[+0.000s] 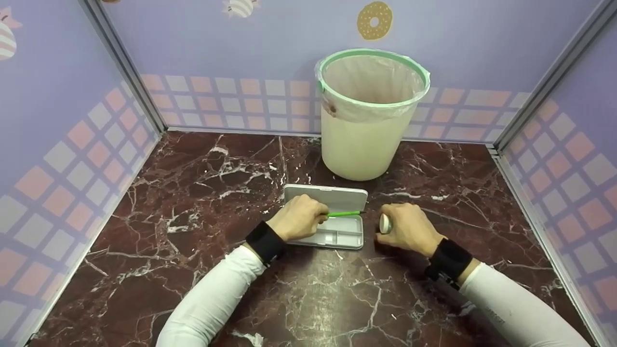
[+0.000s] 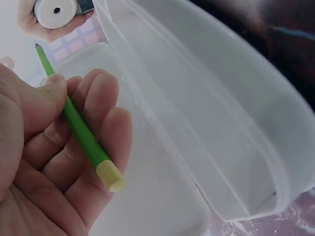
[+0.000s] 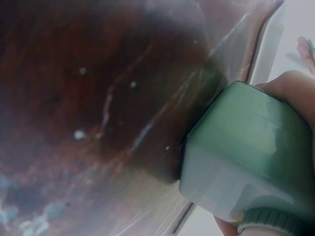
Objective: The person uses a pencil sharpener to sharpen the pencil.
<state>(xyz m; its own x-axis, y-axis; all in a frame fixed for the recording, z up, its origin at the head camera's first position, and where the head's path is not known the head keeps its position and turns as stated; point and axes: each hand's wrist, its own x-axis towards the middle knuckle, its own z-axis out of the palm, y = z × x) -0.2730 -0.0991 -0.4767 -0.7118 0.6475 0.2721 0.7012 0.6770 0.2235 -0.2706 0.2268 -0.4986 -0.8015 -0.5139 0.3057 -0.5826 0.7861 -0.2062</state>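
Note:
My left hand pinches a green pencil between thumb and fingers, over an open pale pencil case. In the left wrist view the pencil shows its yellow end near the palm, while its dark tip points away toward my other hand. The case lid stands raised at the back, and compartments show in the tray. Just right of the case, my right hand grips a pencil sharpener with a round white face. That sharpener is green and white with a ribbed green knob. Tip and sharpener are apart.
Behind the case stands a tall cream bin with a green rim and a clear liner. Purple checked panels enclose the dark red marbled tabletop at the back and both sides.

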